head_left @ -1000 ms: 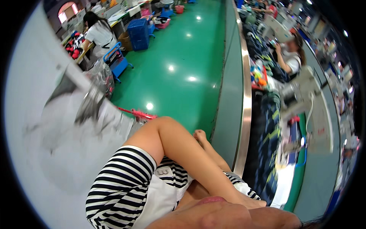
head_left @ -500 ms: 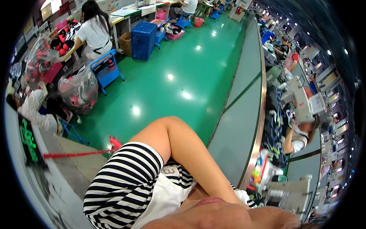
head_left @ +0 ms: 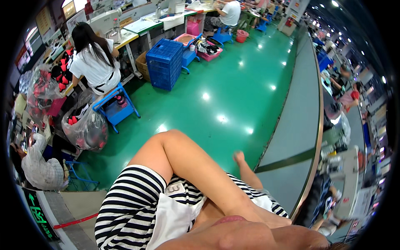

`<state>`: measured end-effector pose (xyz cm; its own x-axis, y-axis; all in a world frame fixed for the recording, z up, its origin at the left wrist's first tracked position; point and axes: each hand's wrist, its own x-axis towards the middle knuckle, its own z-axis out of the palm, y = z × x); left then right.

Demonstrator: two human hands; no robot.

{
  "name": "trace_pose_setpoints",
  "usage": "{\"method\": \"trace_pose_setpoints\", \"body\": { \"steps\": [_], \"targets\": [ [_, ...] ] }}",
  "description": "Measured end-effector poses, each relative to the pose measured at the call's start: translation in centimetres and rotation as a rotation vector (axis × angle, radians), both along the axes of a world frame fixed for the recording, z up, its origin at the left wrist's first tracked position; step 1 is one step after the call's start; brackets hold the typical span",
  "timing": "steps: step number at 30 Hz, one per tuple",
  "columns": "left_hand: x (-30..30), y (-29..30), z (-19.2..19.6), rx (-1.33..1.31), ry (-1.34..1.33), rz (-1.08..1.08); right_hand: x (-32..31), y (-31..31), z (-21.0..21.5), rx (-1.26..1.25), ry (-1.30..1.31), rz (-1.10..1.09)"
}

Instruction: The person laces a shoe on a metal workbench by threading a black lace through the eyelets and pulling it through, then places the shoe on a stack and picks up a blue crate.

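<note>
My left arm (head_left: 189, 160) is bent in front of me, its elbow pointing forward out of a black-and-white striped sleeve (head_left: 129, 196). The forearm runs back toward my head, and the left hand lies outside the picture. My right hand (head_left: 238, 157) hangs low at my right side over the green floor, close to the grey partition. It is small and blurred, so its fingers cannot be made out. No object shows in it.
The green floor (head_left: 208, 108) runs ahead as an aisle. A grey partition (head_left: 287, 125) lines its right side. On the left are stacked blue crates (head_left: 166, 62), a seated person (head_left: 96, 62), a blue chair (head_left: 118, 108) and a filled clear bag (head_left: 85, 129).
The view has shifted, and the partition stands farther right. My right hand has come into view. The left arm stays bent. A blurred red thing beside the striped sleeve no longer shows.
</note>
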<state>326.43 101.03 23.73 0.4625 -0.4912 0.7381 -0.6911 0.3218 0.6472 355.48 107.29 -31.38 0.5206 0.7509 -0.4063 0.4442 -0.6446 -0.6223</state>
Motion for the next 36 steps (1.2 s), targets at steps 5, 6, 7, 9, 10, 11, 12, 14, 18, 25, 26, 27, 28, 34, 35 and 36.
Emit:
{"method": "trace_pose_setpoints", "body": {
  "steps": [5,6,7,9,10,11,12,14,18,25,26,27,28,34,35,36],
  "targets": [
    [4.5,18.2,-0.8,-0.078,-0.072,0.243,-7.3,32.2,15.8,0.461,0.5,0.295],
    [5.3,21.7,-0.4,-0.097,-0.109,0.258,-5.7,34.1,14.9,0.441,0.47,0.319],
    [6.0,25.5,0.0,-0.109,-0.133,0.29,-4.3,35.8,13.5,0.424,0.446,0.351],
    [6.3,32.2,1.2,-0.122,-0.207,0.364,-0.2,37.1,9.5,0.318,0.45,0.319],
    [7.2,37.5,0.3,-0.156,-0.217,0.44,1.0,35.6,8.9,0.08,0.258,0.362],
    [8.7,42.5,-0.1,-0.179,-0.223,0.503,3.9,33.3,7.4,-0.093,0.198,0.355],
    [9.4,47.7,-1.6,-0.154,-0.186,0.646,5.7,33.4,6.8,-0.183,0.21,0.333],
    [10.1,57.8,-5.0,-0.135,0.128,0.889,8.6,34.6,5.3,-0.338,0.258,0.265],
    [11.7,75.4,-19.3,-0.134,0.622,1.317,15.1,39.8,3.5,-0.479,0.296,0.093],
    [-1.9,93.5,-36.7,0.106,1.131,1.847,23.6,69.2,2.4,-0.203,0.276,0.161],
    [-4.5,96.0,-37.7,0.165,1.192,1.879,25.2,75.1,3.4,-0.078,0.288,0.152],
    [-7.1,98.8,-38.0,0.182,1.245,1.931,25.8,82.4,5.8,0.067,0.298,0.165],
    [-9.5,101.9,-38.3,0.154,1.278,1.989,25.7,89.7,8.9,0.207,0.327,0.172],
    [-24.3,122.2,-43.7,0.33,1.327,2.678,8.2,116.0,30.2,0.345,0.265,0.442],
    [-26.8,124.9,-45.3,0.426,1.43,2.776,6.5,118.2,30.4,0.319,0.228,0.532],
    [-29.9,127.4,-48.5,0.511,1.521,2.82,5.4,118.9,29.2,0.275,0.291,0.622]
  ]
}}
